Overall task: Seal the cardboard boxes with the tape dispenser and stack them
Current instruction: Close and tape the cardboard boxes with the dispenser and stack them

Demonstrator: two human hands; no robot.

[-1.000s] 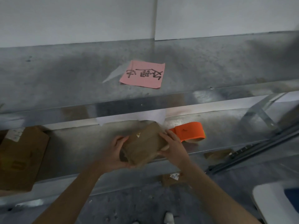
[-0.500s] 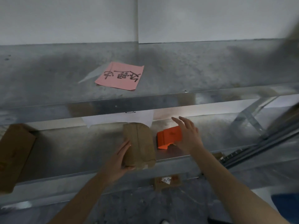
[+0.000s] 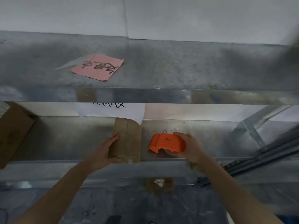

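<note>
Head view: I see the left hand (image 3: 106, 150) pressed flat-fingered against the small cardboard box (image 3: 129, 139) on the metal shelf (image 3: 210, 135). The right hand (image 3: 190, 147) grips the orange tape dispenser (image 3: 167, 143) beside it. Taping and stacking both look undone, I judge.

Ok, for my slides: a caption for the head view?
Left hand steadies a cardboard box on the metal shelf while the right hand grips the orange tape dispenser.

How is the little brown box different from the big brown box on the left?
The small box in the middle looks narrower than the big box at the left. The small box lies straight; the big box sits turned at an angle. The left hand touches the small box; nothing touches the big box. Both are brown cardboard on the same metal shelf.
</note>
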